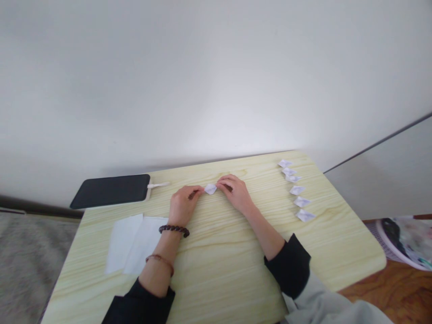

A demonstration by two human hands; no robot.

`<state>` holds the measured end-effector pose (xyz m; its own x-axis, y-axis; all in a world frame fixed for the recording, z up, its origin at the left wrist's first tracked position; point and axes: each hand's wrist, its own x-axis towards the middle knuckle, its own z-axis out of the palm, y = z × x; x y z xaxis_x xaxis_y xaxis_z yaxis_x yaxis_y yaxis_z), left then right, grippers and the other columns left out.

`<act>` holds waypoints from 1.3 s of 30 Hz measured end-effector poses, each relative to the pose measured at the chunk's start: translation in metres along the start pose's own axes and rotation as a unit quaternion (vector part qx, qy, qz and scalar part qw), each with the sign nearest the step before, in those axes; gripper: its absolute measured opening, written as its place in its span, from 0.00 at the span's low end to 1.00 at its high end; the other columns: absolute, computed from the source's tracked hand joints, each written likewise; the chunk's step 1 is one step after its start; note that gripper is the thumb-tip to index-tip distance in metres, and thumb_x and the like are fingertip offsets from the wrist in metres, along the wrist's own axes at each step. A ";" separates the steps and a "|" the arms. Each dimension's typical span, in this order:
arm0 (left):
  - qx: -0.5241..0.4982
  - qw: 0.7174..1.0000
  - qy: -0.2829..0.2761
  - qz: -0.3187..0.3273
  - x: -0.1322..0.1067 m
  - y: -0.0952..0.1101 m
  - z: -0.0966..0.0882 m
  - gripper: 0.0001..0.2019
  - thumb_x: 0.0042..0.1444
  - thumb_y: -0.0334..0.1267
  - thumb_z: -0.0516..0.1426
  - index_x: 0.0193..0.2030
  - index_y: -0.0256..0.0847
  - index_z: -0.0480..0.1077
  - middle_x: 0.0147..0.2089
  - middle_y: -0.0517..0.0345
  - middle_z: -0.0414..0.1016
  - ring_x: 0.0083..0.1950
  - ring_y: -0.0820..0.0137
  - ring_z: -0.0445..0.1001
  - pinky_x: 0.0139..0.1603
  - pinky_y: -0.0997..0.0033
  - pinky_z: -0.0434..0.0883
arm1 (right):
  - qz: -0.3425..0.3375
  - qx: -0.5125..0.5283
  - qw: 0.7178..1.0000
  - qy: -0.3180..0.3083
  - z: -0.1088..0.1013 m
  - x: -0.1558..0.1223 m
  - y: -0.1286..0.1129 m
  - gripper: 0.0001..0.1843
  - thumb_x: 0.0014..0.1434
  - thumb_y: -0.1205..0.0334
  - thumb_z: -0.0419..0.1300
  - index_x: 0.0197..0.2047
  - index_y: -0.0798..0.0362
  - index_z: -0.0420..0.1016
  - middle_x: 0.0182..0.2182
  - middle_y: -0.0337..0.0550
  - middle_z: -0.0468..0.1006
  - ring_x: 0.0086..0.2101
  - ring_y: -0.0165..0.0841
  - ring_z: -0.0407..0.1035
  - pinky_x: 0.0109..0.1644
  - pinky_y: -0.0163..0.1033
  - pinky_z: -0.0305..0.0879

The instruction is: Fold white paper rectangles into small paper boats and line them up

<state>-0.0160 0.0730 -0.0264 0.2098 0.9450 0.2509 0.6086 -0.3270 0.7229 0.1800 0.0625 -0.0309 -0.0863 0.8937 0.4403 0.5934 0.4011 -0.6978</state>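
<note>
A small white folded paper boat [211,189] is held between my two hands, just above or on the wooden table [216,279]. My left hand [185,202] pinches its left tip between thumb and fingers. At the right tip, my right hand [235,191] pinches in the same way. Several similar folded paper boats [297,190] stand in a row along the table's right side. White sheets of paper [124,238] lie on the left, partly hidden behind my left forearm.
A black device like a phone or power bank [113,190], with a short white cable [159,185] plugged in, lies at the back left edge. A pale wall [216,81] rises behind the table. Below right stands a basket [388,245] with bags inside.
</note>
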 end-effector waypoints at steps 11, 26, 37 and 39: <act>0.001 1.000 -0.002 -0.027 0.001 0.000 0.002 0.07 0.55 0.41 0.58 0.37 0.42 0.74 0.35 0.59 0.79 0.35 0.69 0.75 0.42 0.70 0.72 | 0.049 -0.018 0.998 0.022 -0.003 0.000 -0.002 0.08 0.61 0.64 0.57 0.34 0.53 0.78 0.35 0.44 0.78 0.37 0.32 0.72 0.44 0.37 0.68; 0.135 0.986 -0.015 0.100 -0.003 0.009 0.011 0.07 0.58 0.34 0.53 0.37 0.43 0.73 0.45 0.54 0.75 0.46 0.62 0.69 0.50 0.58 0.66 | 0.283 -0.436 0.854 0.014 -0.110 -0.001 0.032 0.14 0.61 0.64 0.52 0.37 0.53 0.80 0.43 0.49 0.77 0.43 0.41 0.67 0.43 0.41 0.58; 0.163 0.979 -0.043 0.115 -0.006 0.011 0.016 0.14 0.60 0.40 0.51 0.51 0.44 0.70 0.60 0.53 0.68 0.62 0.58 0.61 0.62 0.52 0.58 | 0.311 -0.450 0.834 0.066 -0.132 0.006 0.054 0.13 0.58 0.66 0.54 0.37 0.57 0.80 0.42 0.55 0.76 0.42 0.45 0.67 0.43 0.46 0.59; 0.165 0.979 -0.040 0.114 -0.006 0.010 0.016 0.14 0.60 0.40 0.51 0.51 0.44 0.70 0.60 0.53 0.68 0.62 0.58 0.61 0.62 0.53 0.58 | 0.309 -0.447 0.837 0.067 -0.132 0.004 0.054 0.12 0.58 0.65 0.55 0.40 0.56 0.80 0.45 0.54 0.75 0.43 0.43 0.67 0.43 0.46 0.60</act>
<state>0.0011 0.0644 -0.0303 0.4205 0.8486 0.3210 0.7501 -0.5242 0.4032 0.3172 0.0616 0.0078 0.5130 0.8205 0.2524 0.8584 -0.4932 -0.1412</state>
